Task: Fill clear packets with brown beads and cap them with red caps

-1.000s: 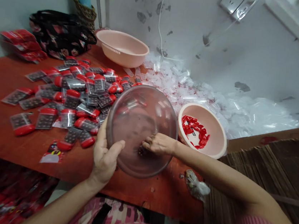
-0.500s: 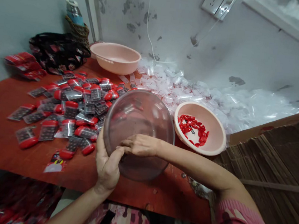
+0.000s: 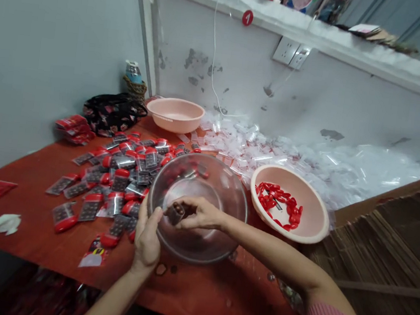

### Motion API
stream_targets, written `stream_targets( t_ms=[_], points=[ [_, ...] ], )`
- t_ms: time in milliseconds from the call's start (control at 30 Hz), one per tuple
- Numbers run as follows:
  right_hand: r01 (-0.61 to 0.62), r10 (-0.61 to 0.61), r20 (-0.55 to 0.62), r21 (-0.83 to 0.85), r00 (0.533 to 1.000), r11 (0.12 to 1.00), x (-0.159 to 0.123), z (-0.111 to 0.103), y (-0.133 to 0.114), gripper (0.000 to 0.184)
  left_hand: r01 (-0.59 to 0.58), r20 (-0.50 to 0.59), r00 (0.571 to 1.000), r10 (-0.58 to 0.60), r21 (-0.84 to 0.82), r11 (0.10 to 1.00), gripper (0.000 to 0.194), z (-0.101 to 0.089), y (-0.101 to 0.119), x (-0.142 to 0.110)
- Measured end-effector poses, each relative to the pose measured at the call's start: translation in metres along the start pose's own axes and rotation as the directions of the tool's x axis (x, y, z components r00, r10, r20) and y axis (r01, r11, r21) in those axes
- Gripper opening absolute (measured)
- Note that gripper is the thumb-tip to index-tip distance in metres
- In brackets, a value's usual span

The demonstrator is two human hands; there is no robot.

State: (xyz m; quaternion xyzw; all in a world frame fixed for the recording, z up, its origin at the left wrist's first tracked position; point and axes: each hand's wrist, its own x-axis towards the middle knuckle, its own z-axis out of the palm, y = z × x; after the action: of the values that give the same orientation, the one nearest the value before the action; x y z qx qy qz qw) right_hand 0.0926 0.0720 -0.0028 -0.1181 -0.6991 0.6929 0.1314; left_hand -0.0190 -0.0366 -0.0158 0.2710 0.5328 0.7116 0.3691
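Observation:
A clear round basin (image 3: 199,255) rests at the table's front, tilted slightly. My left hand (image 3: 147,241) is closed on its left rim, thumb on the inner side and fingers outside. Over the bowl, my right hand (image 3: 201,214) pinches a small clear packet of dark brown balls (image 3: 176,213), close to my left thumb. Whether the left thumb touches the packet, I cannot tell. Left of the basin lies a heap of clear packs with red caps (image 3: 120,180), dark balls inside them.
To the right stands a pink basin (image 3: 315,217) with loose red caps (image 3: 289,212). Another pink basin (image 3: 176,118) sits at the back, beside a pile of clear plastic sleeves (image 3: 264,143). Stacked cardboard (image 3: 385,248) borders the right. A floral bag (image 3: 112,113) is at the back left.
My view has lifted and shifted left. The clear basin tips less toward me. My right hand has turned, and the packet of dark balls now shows in its fingers.

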Motion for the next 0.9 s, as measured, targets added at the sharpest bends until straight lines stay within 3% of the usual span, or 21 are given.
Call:
stream_targets(
  t_ms=[100, 200, 300, 367, 467, 600, 700, 767, 833, 900],
  points=[
    [0.011, 0.003, -0.117, 0.114, 0.993, 0.993, -0.008, -0.011, -0.011, 0.043, -0.028, -0.006, 1.0, 0.029, 0.121, 0.992, 0.056, -0.008, -0.001, 0.015],
    [0.013, 0.024, -0.2, 0.184, 0.979, 0.983, -0.017, -0.017, -0.021, 0.041, -0.184, -0.024, 0.978, 0.207, 0.369, 0.911, 0.062, -0.011, 0.011, 0.019],
    [0.041, 0.004, -0.246, 0.176, 0.969, 0.984, -0.022, -0.017, -0.026, 0.037, -0.425, 0.122, 0.894, 0.431, 0.541, 0.726, 0.06, -0.009, 0.03, 0.017],
    [0.052, -0.011, -0.259, 0.151, 0.966, 0.987, -0.024, -0.015, -0.029, 0.035, -0.481, 0.226, 0.873, 0.432, 0.546, 0.686, 0.052, -0.004, 0.04, 0.016],
    [0.061, -0.026, -0.244, 0.136, 0.969, 0.989, -0.026, -0.012, -0.031, 0.035, -0.377, 0.334, 0.913, 0.235, 0.466, 0.8, 0.047, 0.007, 0.043, 0.02],
    [0.054, -0.024, -0.316, 0.086, 0.948, 0.995, -0.032, -0.008, -0.025, 0.03, -0.185, 0.485, 0.874, 0.014, 0.307, 0.934, 0.037, 0.02, 0.035, 0.027],
    [-0.029, -0.05, -0.41, -0.185, 0.911, 0.982, -0.04, -0.01, -0.024, 0.025, 0.077, 0.534, 0.833, -0.143, 0.145, 0.986, 0.035, 0.024, 0.029, 0.027],
    [-0.06, -0.137, -0.43, -0.413, 0.892, 0.909, -0.046, -0.015, -0.031, 0.023, 0.23, 0.556, 0.802, -0.221, 0.054, 0.972, 0.034, 0.023, 0.028, 0.026],
    [-0.01, -0.241, -0.368, -0.564, 0.898, 0.825, -0.05, -0.021, -0.044, 0.022, 0.294, 0.565, 0.787, -0.248, 0.011, 0.956, 0.032, 0.022, 0.028, 0.025],
    [0.09, -0.303, -0.215, -0.661, 0.928, 0.745, -0.051, -0.027, -0.059, 0.025, 0.316, 0.58, 0.772, -0.26, 0.004, 0.949, 0.032, 0.02, 0.029, 0.025]
  ],
)
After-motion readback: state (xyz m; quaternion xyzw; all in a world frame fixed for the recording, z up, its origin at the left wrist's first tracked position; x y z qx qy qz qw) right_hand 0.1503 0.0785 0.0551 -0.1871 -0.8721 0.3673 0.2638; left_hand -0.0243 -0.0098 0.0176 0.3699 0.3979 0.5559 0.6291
